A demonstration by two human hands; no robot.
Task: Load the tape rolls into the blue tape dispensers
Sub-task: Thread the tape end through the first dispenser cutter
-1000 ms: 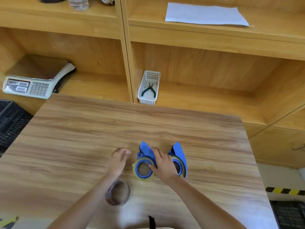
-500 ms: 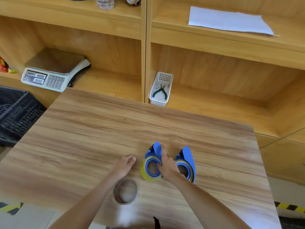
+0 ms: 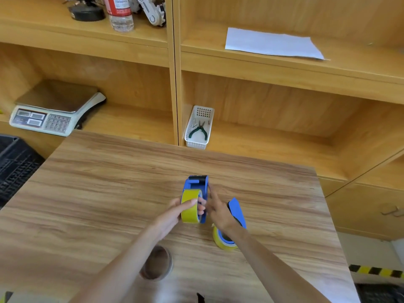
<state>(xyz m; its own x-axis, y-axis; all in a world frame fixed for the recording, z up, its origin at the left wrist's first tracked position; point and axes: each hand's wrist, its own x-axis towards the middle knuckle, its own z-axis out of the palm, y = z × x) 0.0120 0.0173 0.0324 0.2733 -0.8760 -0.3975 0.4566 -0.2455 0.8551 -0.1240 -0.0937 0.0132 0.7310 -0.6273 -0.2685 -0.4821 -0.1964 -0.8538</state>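
Note:
A blue tape dispenser with a yellow tape roll in it is held upright above the wooden table. My left hand grips the yellow roll from the left, thumb across its face. My right hand touches the dispenser's right side with fingers stretched out. A second blue dispenser with a yellow roll lies on the table under my right wrist. A clear tape roll lies flat near the front edge, partly hidden by my left forearm.
Wooden shelves stand behind the table. A white basket holds green pliers, a weighing scale sits at left, a sheet of paper lies above right, and a bottle stands at top. A black crate is at the left.
The left dispenser with its yellow roll has been lifted off the table and turned upright. My left hand moved from the table onto the roll. The camera tilted up.

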